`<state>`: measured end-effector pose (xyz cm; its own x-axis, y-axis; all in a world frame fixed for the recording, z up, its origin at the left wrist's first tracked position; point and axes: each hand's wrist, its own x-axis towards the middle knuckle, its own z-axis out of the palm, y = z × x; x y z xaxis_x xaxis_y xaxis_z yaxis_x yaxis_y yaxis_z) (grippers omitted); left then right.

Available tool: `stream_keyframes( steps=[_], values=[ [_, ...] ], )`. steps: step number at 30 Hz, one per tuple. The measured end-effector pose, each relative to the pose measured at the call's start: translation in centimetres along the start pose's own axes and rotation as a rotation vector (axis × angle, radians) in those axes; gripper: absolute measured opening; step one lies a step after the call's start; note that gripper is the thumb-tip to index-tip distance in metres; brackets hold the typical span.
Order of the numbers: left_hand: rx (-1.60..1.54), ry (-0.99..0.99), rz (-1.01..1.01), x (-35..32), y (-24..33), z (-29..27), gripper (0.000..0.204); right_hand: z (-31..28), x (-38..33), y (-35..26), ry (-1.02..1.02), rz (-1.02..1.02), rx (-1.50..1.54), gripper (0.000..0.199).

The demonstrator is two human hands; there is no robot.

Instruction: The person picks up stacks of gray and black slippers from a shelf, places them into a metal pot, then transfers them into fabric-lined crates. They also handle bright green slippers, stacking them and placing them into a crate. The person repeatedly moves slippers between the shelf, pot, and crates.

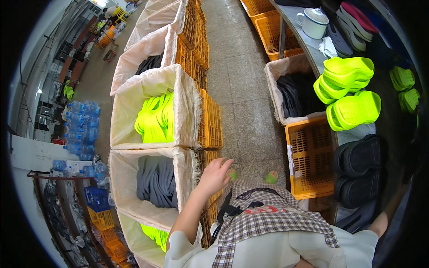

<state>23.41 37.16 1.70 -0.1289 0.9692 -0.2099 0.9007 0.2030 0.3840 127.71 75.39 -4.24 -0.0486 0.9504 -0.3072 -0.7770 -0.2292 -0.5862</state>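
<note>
My left hand (215, 176) hangs in front of my apron, fingers stretched and holding nothing. Close to it on the left is a cloth-lined crate (187, 167) with grey curved foam pieces (156, 181) packed inside. Beyond that, another lined crate (190, 107) holds neon yellow-green pieces (156, 117). My right arm reaches out past the table at the right, where the dark rim hides its hand. Nearest that arm are stacked black shoe soles (361, 156). Farther along the table edge, neon yellow-green soles (353, 110) are piled up.
An orange crate (297, 190) stands under the table edge (290, 15), beside a lined crate (275, 71) of dark pieces. A white lidded mug (314, 24) sits on the table. Stacked orange crates (212, 118) border the aisle (241, 85). Blue water bottles (82, 127) stand at left.
</note>
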Motion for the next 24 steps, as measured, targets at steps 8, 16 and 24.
stream_keyframes(
  steps=[8,16,24],
  values=[
    [-0.033,-0.148,0.162,1.4,-5.3,0.7,0.055,14.9,-24.5,13.9,-0.121,-0.295,-0.054,0.032],
    [-0.084,-0.230,0.442,3.6,-6.5,-0.6,0.055,38.3,-42.4,35.7,0.027,-0.317,-0.050,0.047],
    [-1.143,-0.426,0.596,4.4,2.4,-6.2,0.086,51.1,-38.6,52.3,0.007,-0.167,-0.406,0.087]
  ],
)
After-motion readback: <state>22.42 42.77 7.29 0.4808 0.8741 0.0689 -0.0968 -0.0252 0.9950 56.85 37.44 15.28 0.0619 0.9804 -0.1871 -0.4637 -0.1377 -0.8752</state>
